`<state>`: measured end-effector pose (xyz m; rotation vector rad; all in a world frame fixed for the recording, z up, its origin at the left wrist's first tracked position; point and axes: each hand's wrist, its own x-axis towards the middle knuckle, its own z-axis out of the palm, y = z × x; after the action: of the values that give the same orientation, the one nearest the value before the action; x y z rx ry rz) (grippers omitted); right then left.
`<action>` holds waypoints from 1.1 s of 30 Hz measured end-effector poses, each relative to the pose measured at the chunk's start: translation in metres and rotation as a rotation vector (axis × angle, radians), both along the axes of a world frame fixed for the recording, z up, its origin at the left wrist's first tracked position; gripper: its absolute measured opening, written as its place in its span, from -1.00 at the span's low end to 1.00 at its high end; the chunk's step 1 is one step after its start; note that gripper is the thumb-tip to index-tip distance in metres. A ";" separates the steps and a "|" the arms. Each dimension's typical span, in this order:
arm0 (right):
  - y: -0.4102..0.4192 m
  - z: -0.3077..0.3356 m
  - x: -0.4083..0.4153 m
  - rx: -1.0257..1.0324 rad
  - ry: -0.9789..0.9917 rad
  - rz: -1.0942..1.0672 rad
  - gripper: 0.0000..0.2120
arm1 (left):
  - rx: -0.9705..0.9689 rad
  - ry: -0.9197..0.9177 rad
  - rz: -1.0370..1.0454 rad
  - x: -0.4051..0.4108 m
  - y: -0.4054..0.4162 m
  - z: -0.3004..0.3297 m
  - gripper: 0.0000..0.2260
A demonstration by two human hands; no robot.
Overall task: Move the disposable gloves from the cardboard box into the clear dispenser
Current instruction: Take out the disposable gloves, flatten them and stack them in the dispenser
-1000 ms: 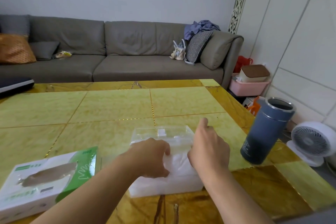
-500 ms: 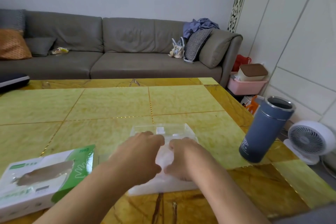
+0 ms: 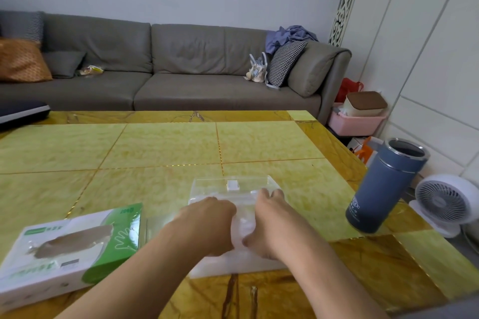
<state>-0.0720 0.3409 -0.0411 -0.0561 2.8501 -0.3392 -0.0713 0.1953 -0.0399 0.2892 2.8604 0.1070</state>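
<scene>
The clear dispenser (image 3: 233, 184) stands on the table in front of me, with a stack of whitish disposable gloves (image 3: 242, 228) filling it. My left hand (image 3: 207, 225) sits on the left part of the stack, its fingers curled down into the gloves and their tips hidden. On the right part lies my right hand (image 3: 269, 217), fingers stretched toward the dispenser's far edge and thumb on the gloves. The white and green cardboard box (image 3: 70, 248) lies flat at the near left, apart from both hands, its oval top opening showing brown inside.
A blue-grey tumbler (image 3: 383, 186) stands at the table's right edge (image 3: 344, 163). A clear flat piece (image 3: 155, 225) lies between box and dispenser. Beyond the table are a grey sofa (image 3: 181, 72), a pink bin (image 3: 355, 122) and a small white fan (image 3: 445, 202) on the floor.
My right hand came down from the dispenser's right side onto the gloves, then slid its fingers toward the far edge. My left hand stayed on the stack.
</scene>
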 end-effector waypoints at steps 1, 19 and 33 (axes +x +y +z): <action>0.001 0.000 0.000 0.007 0.017 -0.010 -0.36 | 0.000 -0.026 0.003 -0.001 -0.001 0.000 -0.63; -0.002 0.006 -0.018 0.090 -0.219 0.016 -0.82 | 0.008 -0.139 -0.067 -0.009 -0.007 0.006 -0.42; -0.001 0.030 -0.011 0.311 -0.187 0.060 -0.76 | -0.212 -0.035 -0.139 0.000 0.000 0.010 -0.61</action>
<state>-0.0830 0.3403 -0.0110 -0.0465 2.6738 0.1077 -0.0716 0.1953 -0.0298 0.4361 2.7762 -0.2140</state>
